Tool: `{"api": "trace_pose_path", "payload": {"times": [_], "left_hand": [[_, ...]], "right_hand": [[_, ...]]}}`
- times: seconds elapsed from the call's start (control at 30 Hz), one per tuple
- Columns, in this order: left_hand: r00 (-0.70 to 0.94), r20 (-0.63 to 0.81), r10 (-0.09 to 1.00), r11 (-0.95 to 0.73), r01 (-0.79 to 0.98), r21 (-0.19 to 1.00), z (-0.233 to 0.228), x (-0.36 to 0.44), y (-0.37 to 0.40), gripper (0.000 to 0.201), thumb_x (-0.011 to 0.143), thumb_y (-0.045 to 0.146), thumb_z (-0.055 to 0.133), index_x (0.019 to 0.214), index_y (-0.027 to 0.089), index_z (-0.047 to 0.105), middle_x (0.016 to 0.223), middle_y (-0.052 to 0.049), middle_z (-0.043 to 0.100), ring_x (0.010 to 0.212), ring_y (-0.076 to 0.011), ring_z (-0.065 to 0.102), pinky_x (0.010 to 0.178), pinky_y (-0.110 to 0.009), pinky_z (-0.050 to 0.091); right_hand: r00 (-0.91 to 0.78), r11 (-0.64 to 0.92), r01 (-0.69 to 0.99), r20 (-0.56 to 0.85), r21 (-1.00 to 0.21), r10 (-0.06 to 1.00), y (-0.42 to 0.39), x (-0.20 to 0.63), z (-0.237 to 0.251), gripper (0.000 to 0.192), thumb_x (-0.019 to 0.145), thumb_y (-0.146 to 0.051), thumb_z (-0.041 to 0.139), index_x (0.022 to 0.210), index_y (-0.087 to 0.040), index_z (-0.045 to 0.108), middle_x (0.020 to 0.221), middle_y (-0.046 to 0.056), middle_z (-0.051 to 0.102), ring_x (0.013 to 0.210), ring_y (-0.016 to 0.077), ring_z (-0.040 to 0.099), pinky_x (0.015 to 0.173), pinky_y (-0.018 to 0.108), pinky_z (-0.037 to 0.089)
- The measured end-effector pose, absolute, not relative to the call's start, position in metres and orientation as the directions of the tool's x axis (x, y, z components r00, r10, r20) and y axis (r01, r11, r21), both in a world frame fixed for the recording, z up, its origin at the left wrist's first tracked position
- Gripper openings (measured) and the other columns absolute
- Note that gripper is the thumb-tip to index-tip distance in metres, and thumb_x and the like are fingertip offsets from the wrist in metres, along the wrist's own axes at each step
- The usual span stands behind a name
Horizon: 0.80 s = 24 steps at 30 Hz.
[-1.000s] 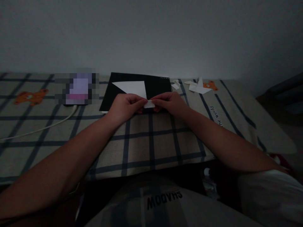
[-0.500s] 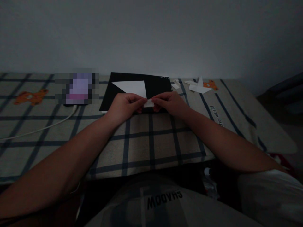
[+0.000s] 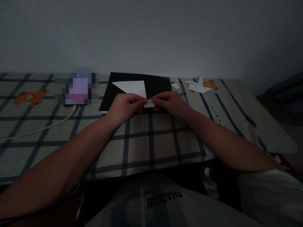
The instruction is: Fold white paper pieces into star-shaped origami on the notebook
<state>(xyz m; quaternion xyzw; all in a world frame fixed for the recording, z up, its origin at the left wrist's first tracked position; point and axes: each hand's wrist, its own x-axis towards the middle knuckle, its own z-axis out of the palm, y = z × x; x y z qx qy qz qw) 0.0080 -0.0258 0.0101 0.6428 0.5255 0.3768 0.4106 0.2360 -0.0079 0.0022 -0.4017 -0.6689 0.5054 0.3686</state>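
Between my two hands is a small piece of folded white paper, held just over the near edge of a black notebook or folder. My left hand pinches its left end between thumb and fingers. On the other side my right hand pinches the right end the same way. The fingers hide most of the small piece. Behind my left hand a larger white paper triangle lies on the black surface, its lower part covered by the hand.
A checked cloth covers the table. At the left lies a phone with a white cable plugged in. To the right are a small folded paper scrap and a folded paper figure. A wall rises behind.
Hardly anything differs. Both hands keep the same pinch on the small folded paper, which shows very slightly tilted compared with before.
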Motion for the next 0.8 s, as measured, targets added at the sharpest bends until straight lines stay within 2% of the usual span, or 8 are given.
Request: {"api": "trace_pose_path", "payload": {"times": [0.27, 0.57, 0.8], "left_hand": [[0.187, 0.054, 0.981, -0.134, 0.446, 0.885, 0.0197, 0.0131, -0.0307, 0.016, 0.097, 0.027, 0.072, 0.091, 0.02, 0.084, 0.068, -0.001, 0.075, 0.06, -0.0135, 0.069, 0.059, -0.021, 0.053], [0.232, 0.068, 0.97, -0.17, 0.455, 0.874, 0.0132, 0.0108, -0.0274, 0.022, 0.1, 0.031, 0.066, 0.088, 0.019, 0.081, 0.07, -0.002, 0.076, 0.059, -0.0131, 0.068, 0.059, -0.021, 0.054], [0.195, 0.085, 0.977, -0.166, 0.453, 0.876, 0.0151, 0.0106, -0.0286, 0.016, 0.094, 0.032, 0.073, 0.09, 0.021, 0.084, 0.07, -0.002, 0.076, 0.062, -0.0148, 0.07, 0.059, -0.022, 0.054]], "right_hand": [[-0.396, 0.224, 0.204, 0.129, -0.953, 0.909, -0.008, 0.2359, 0.0015, 0.028, 0.089, -0.043, 0.082, 0.1, -0.017, 0.084, 0.076, 0.003, 0.08, 0.068, 0.015, 0.072, 0.069, 0.027, 0.058], [-0.369, 0.221, 0.206, 0.133, -0.953, 0.92, -0.0096, 0.2337, 0.0012, 0.028, 0.087, -0.045, 0.083, 0.095, -0.018, 0.083, 0.075, 0.003, 0.08, 0.066, 0.014, 0.071, 0.067, 0.028, 0.059], [-0.38, 0.231, 0.216, 0.136, -0.949, 0.915, -0.0102, 0.2349, 0.0017, 0.028, 0.09, -0.044, 0.08, 0.099, -0.018, 0.084, 0.077, 0.003, 0.08, 0.068, 0.0148, 0.072, 0.07, 0.029, 0.06]]}}
